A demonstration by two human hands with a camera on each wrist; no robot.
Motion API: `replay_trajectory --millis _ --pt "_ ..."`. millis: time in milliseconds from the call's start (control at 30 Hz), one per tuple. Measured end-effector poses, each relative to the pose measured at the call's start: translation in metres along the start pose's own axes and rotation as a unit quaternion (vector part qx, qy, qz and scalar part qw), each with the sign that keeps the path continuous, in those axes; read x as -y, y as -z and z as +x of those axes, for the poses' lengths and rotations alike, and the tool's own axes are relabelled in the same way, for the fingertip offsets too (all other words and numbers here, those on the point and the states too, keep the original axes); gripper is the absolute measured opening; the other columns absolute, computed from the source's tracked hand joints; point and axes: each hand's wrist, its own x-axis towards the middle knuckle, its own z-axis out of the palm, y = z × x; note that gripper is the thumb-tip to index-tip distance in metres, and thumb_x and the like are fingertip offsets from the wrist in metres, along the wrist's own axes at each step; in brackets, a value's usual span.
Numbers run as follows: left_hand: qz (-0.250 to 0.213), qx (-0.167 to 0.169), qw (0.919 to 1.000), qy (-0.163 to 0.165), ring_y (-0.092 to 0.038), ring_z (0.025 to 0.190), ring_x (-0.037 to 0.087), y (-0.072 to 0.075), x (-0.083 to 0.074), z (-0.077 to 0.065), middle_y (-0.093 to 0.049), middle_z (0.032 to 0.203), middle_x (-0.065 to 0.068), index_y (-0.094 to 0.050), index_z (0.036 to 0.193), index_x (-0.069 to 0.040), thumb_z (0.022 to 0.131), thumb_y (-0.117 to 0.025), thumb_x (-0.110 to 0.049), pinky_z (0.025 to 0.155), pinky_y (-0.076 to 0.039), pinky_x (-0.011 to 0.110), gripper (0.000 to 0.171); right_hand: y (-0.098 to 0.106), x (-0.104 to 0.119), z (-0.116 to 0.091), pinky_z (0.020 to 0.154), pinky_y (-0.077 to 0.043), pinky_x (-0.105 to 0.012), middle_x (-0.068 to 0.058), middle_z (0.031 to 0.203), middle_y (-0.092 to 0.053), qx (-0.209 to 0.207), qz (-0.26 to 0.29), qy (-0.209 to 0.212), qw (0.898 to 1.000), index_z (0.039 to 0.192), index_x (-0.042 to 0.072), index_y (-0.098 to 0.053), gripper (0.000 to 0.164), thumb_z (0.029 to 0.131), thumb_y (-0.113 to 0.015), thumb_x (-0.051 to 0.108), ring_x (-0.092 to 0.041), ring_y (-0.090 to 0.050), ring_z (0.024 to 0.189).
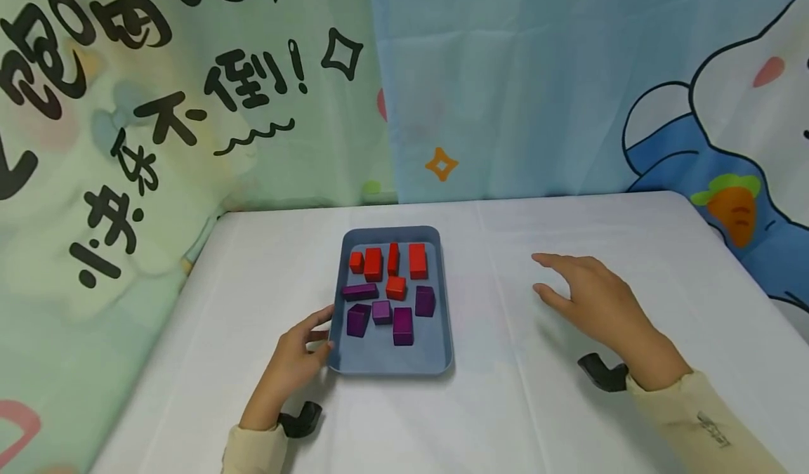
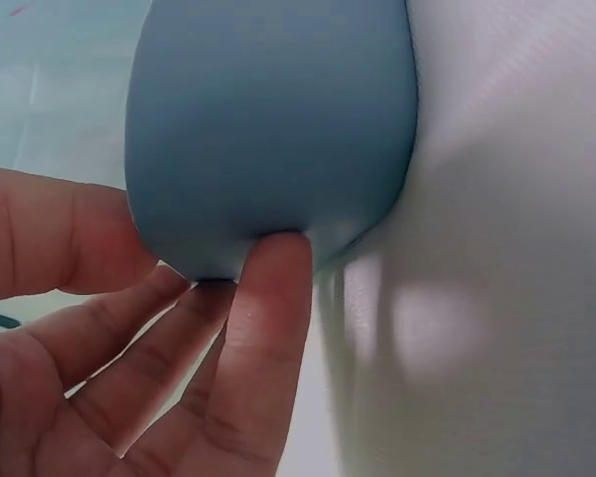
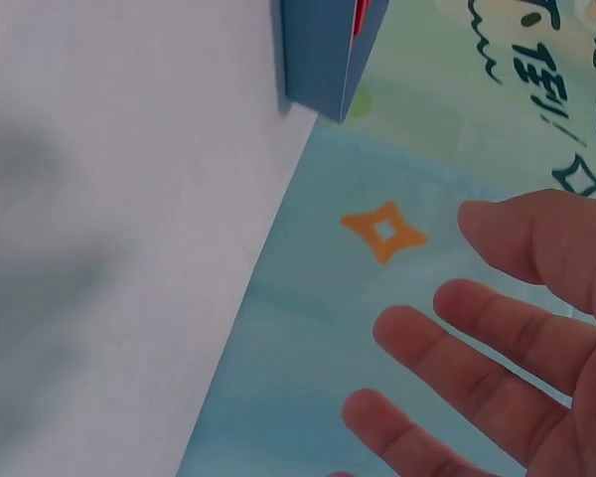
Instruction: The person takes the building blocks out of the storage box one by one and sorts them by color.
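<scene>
A blue-grey tray lies on the white table, holding several red blocks in its upper half and several purple blocks below them. My left hand holds the tray's left side with bent fingers. In the left wrist view, the thumb meets the tray's edge, and a finger presses the smooth outer wall. My right hand is off to the right, apart from the tray, with fingers spread and nothing in them. A corner of the tray shows at the top of the right wrist view.
The white table reaches back to a printed curtain. On the left the curtain is green with black lettering; on the right it is blue with a cartoon figure. A black wrist mount sits under each wrist.
</scene>
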Motion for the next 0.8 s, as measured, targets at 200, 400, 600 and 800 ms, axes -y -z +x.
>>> replay_trajectory --millis 200,400,600,800 --pt "-0.023 0.007 0.9996 0.014 -0.068 0.127 0.044 0.003 0.004 0.001 -0.055 0.16 0.02 -0.054 0.157 0.001 0.099 -0.064 0.008 0.077 -0.056 0.027 0.059 -0.009 0.016 0.02 0.101 -0.051 -0.069 -0.029 0.139 -0.068 0.024 0.015 0.038 0.999 0.143 -0.004 -0.066 0.049 0.099 -0.079 0.014 -0.053 -0.06 0.126" --pt "-0.036 0.016 0.9992 0.005 -0.067 0.127 0.044 0.005 0.005 0.002 -0.053 0.161 0.023 -0.053 0.158 0.002 0.1 -0.065 0.005 0.076 -0.056 0.029 0.059 -0.021 0.027 0.045 0.107 -0.049 -0.066 -0.026 0.135 -0.071 0.069 0.043 0.077 0.994 0.139 -0.005 -0.069 0.045 0.098 -0.08 0.01 -0.048 -0.062 0.125" --pt "-0.042 0.013 0.999 0.005 -0.069 0.124 0.044 0.006 0.007 0.003 -0.055 0.158 0.025 -0.054 0.157 0.001 0.099 -0.065 0.006 0.076 -0.055 0.029 0.059 -0.034 0.036 0.069 0.108 -0.05 -0.062 -0.02 0.132 -0.074 0.112 0.074 0.125 0.983 0.133 -0.004 -0.073 0.038 0.098 -0.08 0.008 -0.044 -0.063 0.124" --pt "-0.048 0.009 0.9988 0.007 -0.069 0.123 0.044 0.006 0.01 0.004 -0.055 0.157 0.025 -0.054 0.157 0.002 0.099 -0.064 0.008 0.074 -0.054 0.027 0.059 -0.051 0.041 0.098 0.109 -0.05 -0.063 -0.018 0.129 -0.076 0.145 0.128 0.171 0.966 0.129 -0.003 -0.076 0.034 0.096 -0.08 0.002 -0.043 -0.066 0.126"
